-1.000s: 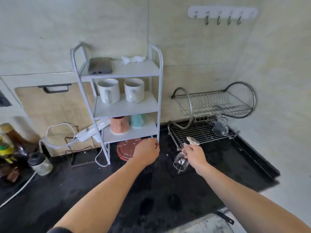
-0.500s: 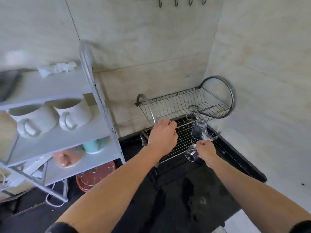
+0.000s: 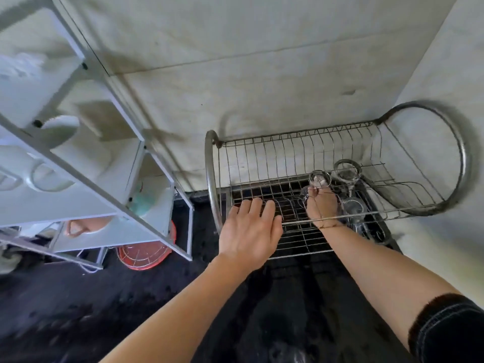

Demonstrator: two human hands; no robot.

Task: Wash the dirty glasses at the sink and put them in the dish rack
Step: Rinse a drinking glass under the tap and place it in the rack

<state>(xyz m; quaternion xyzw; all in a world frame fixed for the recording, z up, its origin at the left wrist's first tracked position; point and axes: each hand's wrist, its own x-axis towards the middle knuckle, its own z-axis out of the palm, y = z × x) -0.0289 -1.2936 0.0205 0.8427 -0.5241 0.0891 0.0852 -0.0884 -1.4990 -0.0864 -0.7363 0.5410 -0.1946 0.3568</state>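
Inside the dish rack (image 3: pixel 211 179), fingers (image 3: pixel 313 191) of the right hand (image 3: pixel 322 208) pinch the glass (image 3: pixel 319 177).

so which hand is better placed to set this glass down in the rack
Right. The right hand grips the glass inside the dish rack, beside a second glass; the left hand is open, holding nothing.

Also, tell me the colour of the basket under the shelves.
The basket is orange-red; head view.
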